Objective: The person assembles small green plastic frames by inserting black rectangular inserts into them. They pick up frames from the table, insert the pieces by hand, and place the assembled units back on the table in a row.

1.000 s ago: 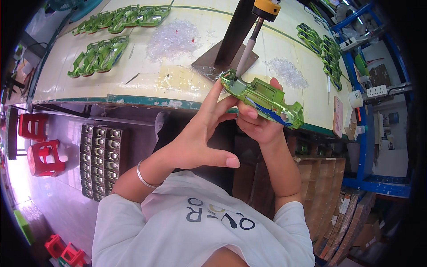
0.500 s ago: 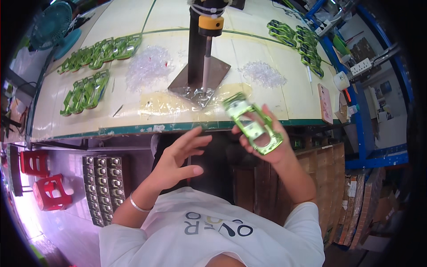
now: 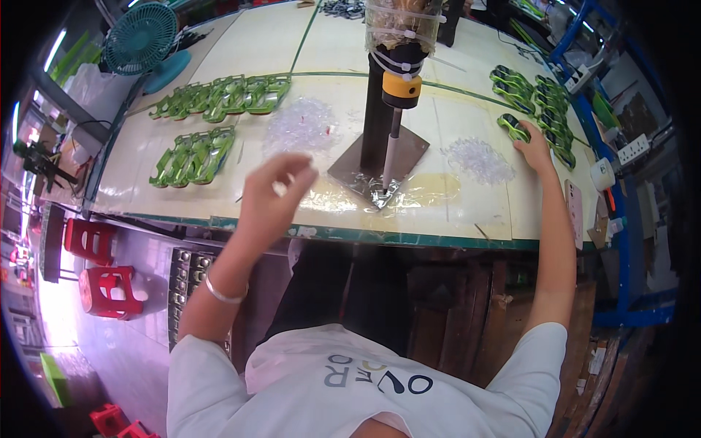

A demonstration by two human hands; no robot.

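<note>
At the far right of the table, my right hand point(image 3: 537, 150) grips the near end of a green toy car body point(image 3: 513, 128). Close beside it lies a group of similar green car bodies with dark windows point(image 3: 552, 109). My left hand point(image 3: 270, 197) is raised over the table's front left part, fingers curled and thumb and fingertips close together; anything between them is too small to make out. Just beyond it spreads a pile of small clear plastic pieces point(image 3: 301, 125). Between my hands stands a post-mounted tool point(image 3: 392, 142) with a yellow collar and thin rod, pointing down at a metal base plate point(image 3: 348, 162).
More green shells stand in rows at the left, a back row point(image 3: 226, 96) and a nearer row point(image 3: 193, 157). A second clear-piece pile point(image 3: 478, 160) lies right of the post. A teal fan point(image 3: 141, 39), phone-like slab point(image 3: 574, 212) and red stools point(image 3: 109, 292) are around.
My right hand has carried the toy car body from above the front edge out to the group at the far right. The left hand has moved forward over the table, its fingers curling in.
</note>
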